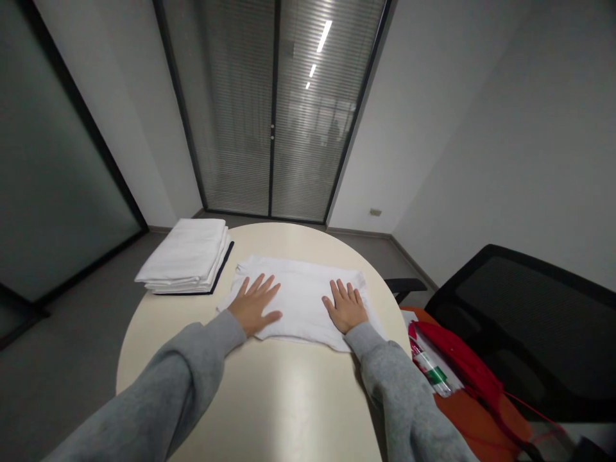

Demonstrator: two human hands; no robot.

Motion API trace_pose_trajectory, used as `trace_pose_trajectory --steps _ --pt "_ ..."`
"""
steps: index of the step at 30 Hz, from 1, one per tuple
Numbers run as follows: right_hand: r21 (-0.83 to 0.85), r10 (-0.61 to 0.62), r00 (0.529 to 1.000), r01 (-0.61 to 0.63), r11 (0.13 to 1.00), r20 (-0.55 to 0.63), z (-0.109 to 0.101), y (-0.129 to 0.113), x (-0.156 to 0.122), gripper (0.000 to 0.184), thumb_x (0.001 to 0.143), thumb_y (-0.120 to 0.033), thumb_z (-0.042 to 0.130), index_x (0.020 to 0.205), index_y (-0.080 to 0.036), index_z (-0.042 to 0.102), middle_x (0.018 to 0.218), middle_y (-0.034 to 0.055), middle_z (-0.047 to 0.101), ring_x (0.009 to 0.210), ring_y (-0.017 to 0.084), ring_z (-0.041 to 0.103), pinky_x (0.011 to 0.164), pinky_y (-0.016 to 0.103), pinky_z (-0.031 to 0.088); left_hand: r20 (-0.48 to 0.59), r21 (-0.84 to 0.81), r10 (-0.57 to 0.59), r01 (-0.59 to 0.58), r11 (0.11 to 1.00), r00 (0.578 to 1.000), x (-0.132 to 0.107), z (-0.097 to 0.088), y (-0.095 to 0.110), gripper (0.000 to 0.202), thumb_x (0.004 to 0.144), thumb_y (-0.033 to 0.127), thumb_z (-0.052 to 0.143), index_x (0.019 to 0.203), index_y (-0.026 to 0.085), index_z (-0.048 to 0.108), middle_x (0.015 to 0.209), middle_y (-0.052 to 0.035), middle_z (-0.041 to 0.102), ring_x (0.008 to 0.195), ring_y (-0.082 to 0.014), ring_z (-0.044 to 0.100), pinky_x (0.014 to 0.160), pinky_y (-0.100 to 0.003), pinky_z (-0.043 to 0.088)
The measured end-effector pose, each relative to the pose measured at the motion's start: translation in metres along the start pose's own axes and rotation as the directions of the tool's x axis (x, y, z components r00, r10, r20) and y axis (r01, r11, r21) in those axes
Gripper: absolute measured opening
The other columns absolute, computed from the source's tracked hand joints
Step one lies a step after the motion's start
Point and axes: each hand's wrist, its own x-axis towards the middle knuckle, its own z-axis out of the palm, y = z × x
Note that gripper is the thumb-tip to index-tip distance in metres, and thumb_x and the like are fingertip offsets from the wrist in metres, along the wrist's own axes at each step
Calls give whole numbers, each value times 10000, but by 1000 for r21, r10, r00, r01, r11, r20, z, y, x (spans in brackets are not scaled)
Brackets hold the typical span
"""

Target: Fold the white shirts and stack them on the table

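Pale walls (447, 122), grey floor (91, 340), black-framed glass (231, 115) with blinds (308, 173).

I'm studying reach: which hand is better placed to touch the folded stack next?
Probably the left hand: it rests on the white cloth toward the side nearer the folded stack; the right hand rests toward the opposite side.

Blk mesh chair (534, 321) R | grn-label btl (434, 373) by red item (464, 356) on orange seat (513, 420) | wall outlet (375, 212) | glazing (235, 96) w/ blinds (308, 173)
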Motion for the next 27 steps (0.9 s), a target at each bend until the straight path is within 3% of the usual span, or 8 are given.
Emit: trace_pose_trajectory --steps 2,5,9,12,16,20,23,27 --pt "-1 2 1000 -2 1000 7 0 0 1 766 1022 -684 189 1655 -252 180 1719 31 159 1580 330 81 1265 504 29 51 -17 113 -112 994 992 -20 3 10 872 924 805 346 1637 310 259 1714 -32 184 1582 -334 129 1260 -603 61" --pt "-7 7 1000 -7 1000 10 -4 -2 0 749 1029 -666 207 1655 -256 176 1721 34 152 1579 336 86 1264 510 34 78 -11 126 -126 992 989 -36 9 19 915 888 851 345 1629 318 280 1703 -38 228 1575 -344 157 1259 -602 54" --pt "-49 -34 997 31 998 -69 -17 -11 -9 688 1047 -585 272 1642 -240 243 1719 53 158 1578 347 72 1258 542 14 57 -4 128 -128 992 990 -36 7 20 880 902 833 346 1621 328 302 1699 -34 243 1575 -343 162 1259 -600 53" --pt "-85 -160 974 148 985 -158 -25 -23 -23 639 1050 -527 324 1627 -254 295 1716 40 170 1581 339 53 1258 550 -21 3 -22 118 -118 993 993 -29 1 13 742 985 722 306 1629 355 269 1701 -12 242 1579 -314 160 1263 -584 74" --pt "-31 -272 957 270 962 -102 -24 -32 -42 633 1050 -572 309 1628 -317 276 1706 -2 209 1580 324 87 1262 549 6 -63 -12 -93 92 996 994 -20 -3 -5 662 1033 616 260 1637 344 258 1703 -3 235 1585 -299 137 1266 -575 84" --pt "8 -93 996 93 996 11 -16 -18 -45 673 1049 -605 255 1638 -280 253 1707 8 203 1578 327 106 1256 550 43 34 20 -344 343 939 938 -21 5 -26 753 997 671 282 1632 267 299 1706 -35 215 1579 -333 147 1259 -573 132" --pt "-6 18 1000 -18 1000 18 -11 -5 -43 706 1041 -616 266 1645 -252 229 1714 18 170 1577 341 95 1257 537 39 55 43 -404 402 914 913 -24 7 -33 804 985 702 241 1622 218 325 1701 -78 229 1568 -337 197 1248 -578 161" --pt "-16 30 999 -29 999 14 -9 -4 -43 716 1036 -620 278 1646 -247 228 1717 20 151 1578 348 83 1256 535 21 -119 87 -387 397 913 915 -7 -4 -23 840 981 695 276 1559 105 427 1666 -178 305 1545 -390 235 1237 -574 188"
